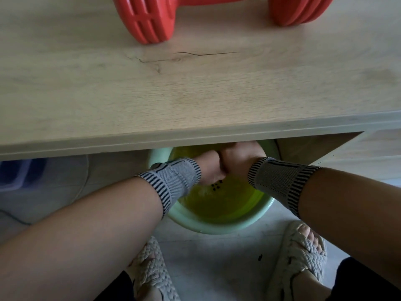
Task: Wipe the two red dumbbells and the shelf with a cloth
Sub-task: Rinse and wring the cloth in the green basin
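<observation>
One red dumbbell (153, 18) lies across the far part of the light wooden shelf top (195, 88); its upper portion is cut off by the frame. Below the shelf's front edge, my left hand (209, 170) and my right hand (236, 158) are pressed together over a pale green basin (217, 224). Their fingers curl around a wet yellow-green cloth (217, 186) with small black dots, which hangs from under my left hand. The shelf edge hides my fingertips. Both wrists wear grey striped bands.
The basin stands on the grey floor, half under the shelf, with yellowish water inside. My feet in woven sandals (152, 270) are just in front of it. A blue container (15, 172) sits under the shelf at the left.
</observation>
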